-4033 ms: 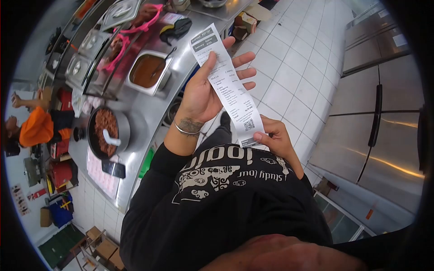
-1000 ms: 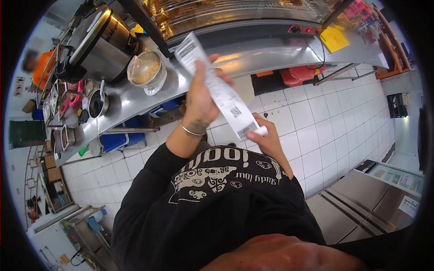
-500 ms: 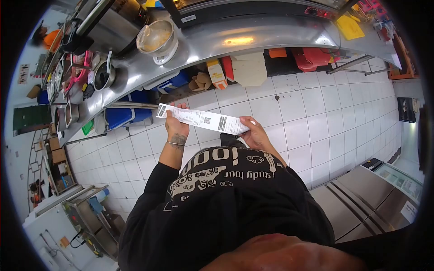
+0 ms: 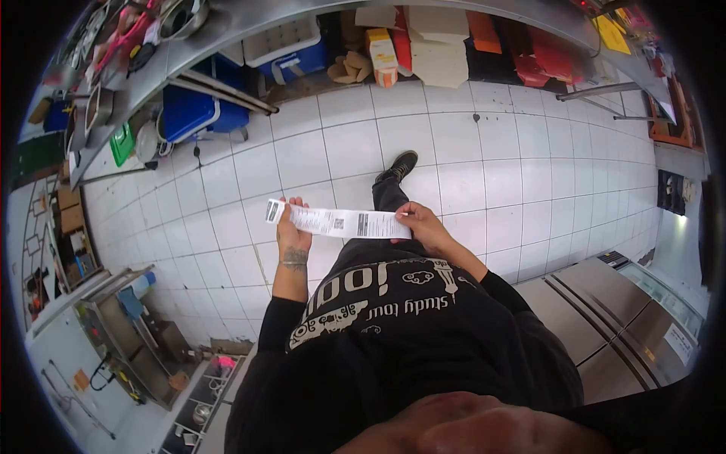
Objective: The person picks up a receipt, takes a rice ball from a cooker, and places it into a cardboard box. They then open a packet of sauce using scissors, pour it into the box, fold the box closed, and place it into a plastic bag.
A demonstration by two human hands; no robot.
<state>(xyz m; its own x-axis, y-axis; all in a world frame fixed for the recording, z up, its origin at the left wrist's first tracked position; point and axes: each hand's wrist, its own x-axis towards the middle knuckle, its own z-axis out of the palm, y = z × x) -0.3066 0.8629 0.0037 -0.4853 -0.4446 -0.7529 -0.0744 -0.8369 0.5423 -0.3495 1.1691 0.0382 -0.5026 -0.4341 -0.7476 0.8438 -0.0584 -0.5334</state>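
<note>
At the far left, cardboard boxes (image 4: 72, 219) sit on a rack (image 4: 45, 250). Above them, a rectangular metal pan (image 4: 99, 107) rests near the end of the steel table (image 4: 249, 19); its contents are too small to tell. Below the table edge, a green plastic container (image 4: 122, 144) stands on the floor (image 4: 484, 163), near a blue cooler box (image 4: 193, 113) whose inside I cannot make out. A round metal pot (image 4: 181, 21) sits on the table at the upper left, its contents unclear. The left hand (image 4: 293, 227) supports the left end of a long printed paper receipt (image 4: 325, 219), thumb on top and the other fingers behind it, their tips slightly apart past its upper edge. A second blue box (image 4: 291, 57), with a pale ribbed top, is under the table, and right of it an orange-and-white carton (image 4: 383, 57) stands near brown cardboard pieces (image 4: 349, 68). The receipt lies flat and stretched between both hands, in front of the black shirt (image 4: 408, 318). The right hand (image 4: 420, 225) pinches its right end between thumb and fingers. At the right are the steel refrigerator doors (image 4: 597, 318), and farther up a black crate (image 4: 671, 191).
</note>
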